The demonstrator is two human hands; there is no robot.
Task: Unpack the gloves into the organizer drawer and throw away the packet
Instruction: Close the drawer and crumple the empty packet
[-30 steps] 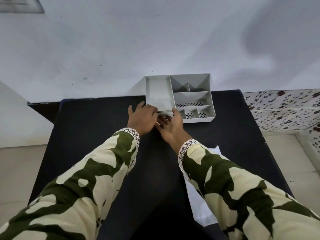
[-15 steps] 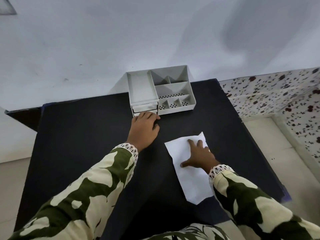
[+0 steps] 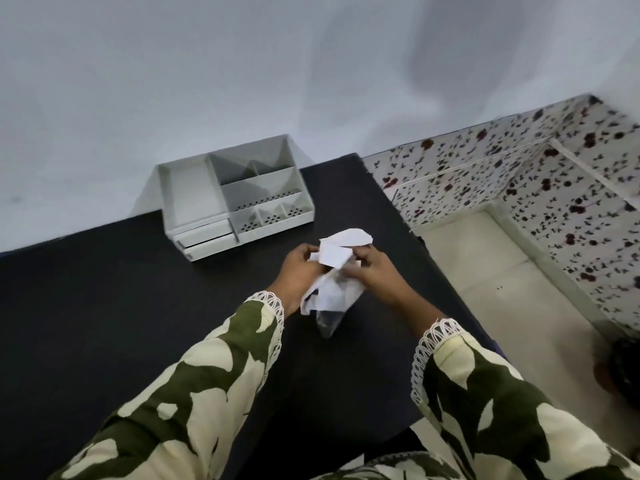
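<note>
Mid-frame, above the black table: left hand and right hand both pinching the crumpled white packet. Organizer upper left, drawers nearly shut; gloves unseen, seemingly stowed. Discarding remains.

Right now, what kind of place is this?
Probably a room in a home: a black table against a plain wall, a speckled tiled ledge, and a white desktop organizer.
</note>
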